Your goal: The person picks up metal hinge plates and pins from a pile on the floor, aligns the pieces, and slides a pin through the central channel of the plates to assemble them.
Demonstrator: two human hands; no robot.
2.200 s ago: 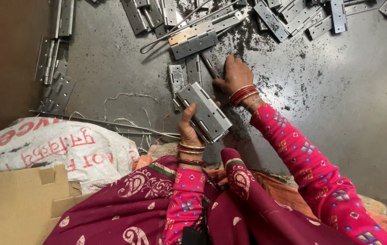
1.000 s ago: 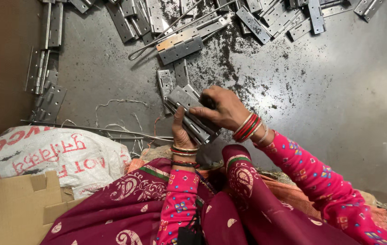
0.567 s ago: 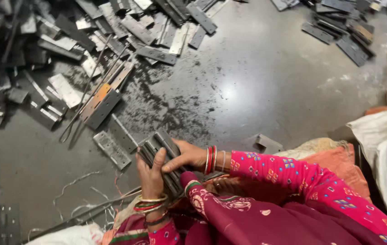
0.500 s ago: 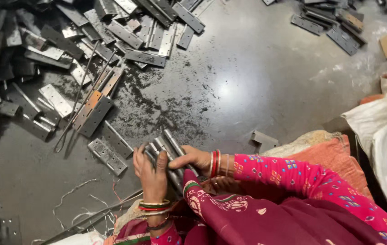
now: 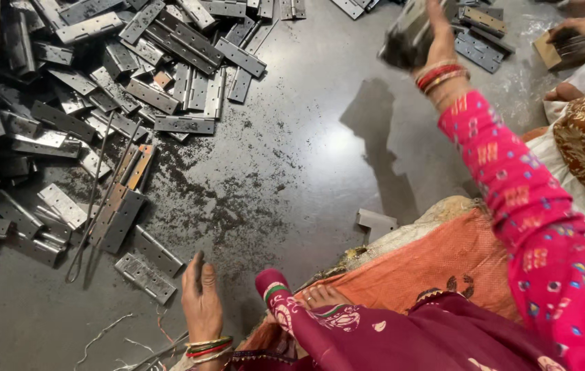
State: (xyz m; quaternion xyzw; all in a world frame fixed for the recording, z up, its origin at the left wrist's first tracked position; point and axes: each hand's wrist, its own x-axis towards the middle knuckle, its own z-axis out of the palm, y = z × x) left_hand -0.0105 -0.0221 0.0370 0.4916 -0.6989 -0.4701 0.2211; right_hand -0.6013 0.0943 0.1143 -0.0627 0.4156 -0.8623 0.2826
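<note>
Our right hand (image 5: 437,31) clamps a blurred stack of grey steel hinges (image 5: 409,34) — our left hand (image 5: 200,299) rests open on the gritty floor (image 5: 320,158).

Pretty much nothing here in the way of labels, signs or screens. Only package-ish thing is a small brown cardboard box (image 5: 547,49) on the floor, top right corner.

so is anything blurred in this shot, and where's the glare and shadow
Head view: the raised right hand and the stack of grey metal hinges it grips are motion-blurred; a bright glare patch sits on the dark polished floor; the arm's shadow falls beside it; the left hand and the grey hinge pile look sharp.
</note>
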